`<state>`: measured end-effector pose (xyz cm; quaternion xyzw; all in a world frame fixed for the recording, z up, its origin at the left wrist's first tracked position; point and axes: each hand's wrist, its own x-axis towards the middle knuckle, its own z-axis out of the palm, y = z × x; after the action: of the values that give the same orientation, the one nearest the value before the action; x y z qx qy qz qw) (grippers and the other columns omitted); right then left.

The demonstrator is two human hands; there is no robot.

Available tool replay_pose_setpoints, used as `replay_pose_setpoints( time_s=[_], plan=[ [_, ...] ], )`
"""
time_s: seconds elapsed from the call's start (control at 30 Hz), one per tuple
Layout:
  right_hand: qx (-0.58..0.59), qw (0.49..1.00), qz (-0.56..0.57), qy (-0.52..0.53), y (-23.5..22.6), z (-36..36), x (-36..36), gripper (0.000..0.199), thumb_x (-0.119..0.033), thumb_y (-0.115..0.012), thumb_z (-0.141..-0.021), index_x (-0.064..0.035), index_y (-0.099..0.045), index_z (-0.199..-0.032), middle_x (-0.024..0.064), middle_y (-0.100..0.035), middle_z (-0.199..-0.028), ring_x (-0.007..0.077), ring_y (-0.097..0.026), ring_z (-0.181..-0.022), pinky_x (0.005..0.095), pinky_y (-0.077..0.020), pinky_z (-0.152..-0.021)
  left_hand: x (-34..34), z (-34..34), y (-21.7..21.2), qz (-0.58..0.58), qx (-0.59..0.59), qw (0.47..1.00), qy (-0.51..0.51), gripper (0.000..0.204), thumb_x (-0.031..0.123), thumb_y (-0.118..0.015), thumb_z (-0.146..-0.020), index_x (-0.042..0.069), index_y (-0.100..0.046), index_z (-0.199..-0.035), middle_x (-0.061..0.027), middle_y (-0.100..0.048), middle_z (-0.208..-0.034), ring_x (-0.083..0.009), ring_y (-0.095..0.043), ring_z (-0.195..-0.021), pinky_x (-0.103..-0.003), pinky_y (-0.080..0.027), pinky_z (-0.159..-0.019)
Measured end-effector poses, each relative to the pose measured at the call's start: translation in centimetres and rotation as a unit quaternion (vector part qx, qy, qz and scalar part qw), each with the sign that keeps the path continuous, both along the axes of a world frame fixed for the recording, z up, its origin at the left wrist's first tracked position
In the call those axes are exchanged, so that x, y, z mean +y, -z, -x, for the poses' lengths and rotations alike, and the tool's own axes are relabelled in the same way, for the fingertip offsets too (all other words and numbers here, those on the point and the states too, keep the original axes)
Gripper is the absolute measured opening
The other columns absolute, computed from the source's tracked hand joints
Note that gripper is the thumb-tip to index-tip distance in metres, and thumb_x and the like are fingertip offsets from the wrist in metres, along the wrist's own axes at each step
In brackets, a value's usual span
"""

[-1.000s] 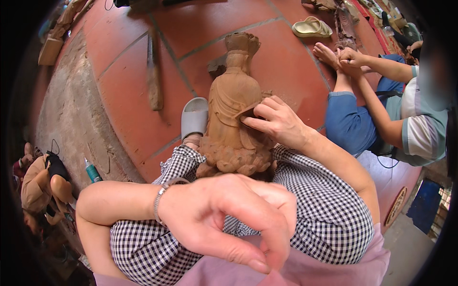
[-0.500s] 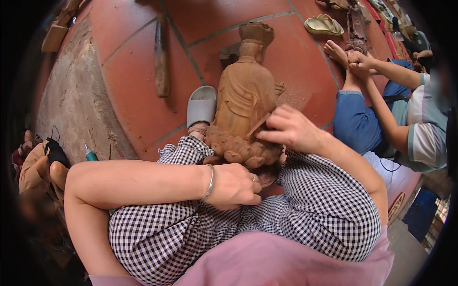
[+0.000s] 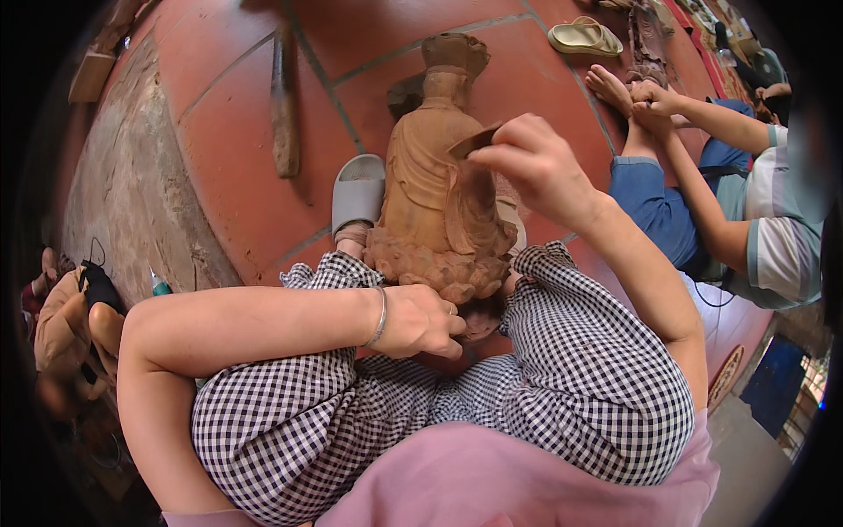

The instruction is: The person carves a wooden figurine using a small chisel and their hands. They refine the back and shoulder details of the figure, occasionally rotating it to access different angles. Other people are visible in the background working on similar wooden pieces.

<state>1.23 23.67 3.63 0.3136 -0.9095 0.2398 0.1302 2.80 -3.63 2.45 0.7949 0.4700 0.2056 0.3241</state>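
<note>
A carved wooden statue (image 3: pixel 421 167) of a robed seated figure stands between my legs, its back partly toward me. Its pedestal (image 3: pixel 439 263) is carved with rounded petals. My left hand (image 3: pixel 417 322) is closed at the foot of the pedestal, fingers curled against its lower edge; their tips are partly hidden. Raised beside the statue's right side, my right hand (image 3: pixel 540 162) pinches a thin, bent brown piece of sandpaper (image 3: pixel 474 140) between thumb and fingers, off the pedestal.
A dark wooden-handled tool (image 3: pixel 284 105) lies on the red tile floor (image 3: pixel 233 149). To the right sits another person (image 3: pixel 702 193), hands at their foot, near a pale sandal (image 3: pixel 586 37). At left are a rough stone slab (image 3: pixel 140 193) and another seated person (image 3: pixel 75 316).
My right hand has lifted the sandpaper from the pedestal to the height of the statue's upper body. The statue has turned a little, showing more of its sleeve; my left hand stays at its foot.
</note>
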Motion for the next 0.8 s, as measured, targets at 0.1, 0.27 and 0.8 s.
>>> replay_pose_setpoints(
  time_s=[0.1, 0.27, 0.8],
  plan=[
    [-0.094, 0.981, 0.159, 0.065, 0.3, -1.0, 0.8, 0.029, 0.005, -0.074, -0.075, -0.0065, -0.066, -0.101, 0.0084, -0.066, -0.108, 0.0281, -0.062, -0.099, 0.0385, -0.0540, -0.080, -0.1, 0.1, 0.1, -0.004, -0.007, 1.000, -0.007, 0.028, 0.015, -0.063, -0.083, 0.013, -0.069, -0.111, -0.0081, -0.059, -0.098, -0.0258, -0.066, -0.092, -0.039, -0.058, -0.073],
    [-0.094, 0.990, 0.066, -0.077, 0.3, -3.4, -1.7, 0.019, -0.007, -0.069, -0.079, -0.0059, -0.064, -0.097, 0.0094, -0.072, -0.119, 0.0263, -0.063, -0.097, 0.0378, -0.0549, -0.084, 0.3, 0.1, -0.1, 0.021, -0.001, 1.000, 0.004, 0.027, 0.015, -0.065, -0.083, 0.013, -0.069, -0.110, -0.0073, -0.060, -0.095, -0.0249, -0.067, -0.089, -0.039, -0.058, -0.071],
    [-0.017, 0.981, 0.016, -0.191, 2.0, -5.1, -2.1, 0.015, -0.014, -0.065, -0.082, -0.0049, -0.064, -0.094, 0.0074, -0.073, -0.112, 0.0258, -0.068, -0.110, 0.0414, -0.0558, -0.100, 0.1, 0.1, 0.4, 0.003, -0.019, 1.000, -0.007, 0.026, 0.014, -0.067, -0.080, 0.014, -0.069, -0.106, -0.0068, -0.061, -0.094, -0.0248, -0.067, -0.090, -0.040, -0.058, -0.071]
  ],
)
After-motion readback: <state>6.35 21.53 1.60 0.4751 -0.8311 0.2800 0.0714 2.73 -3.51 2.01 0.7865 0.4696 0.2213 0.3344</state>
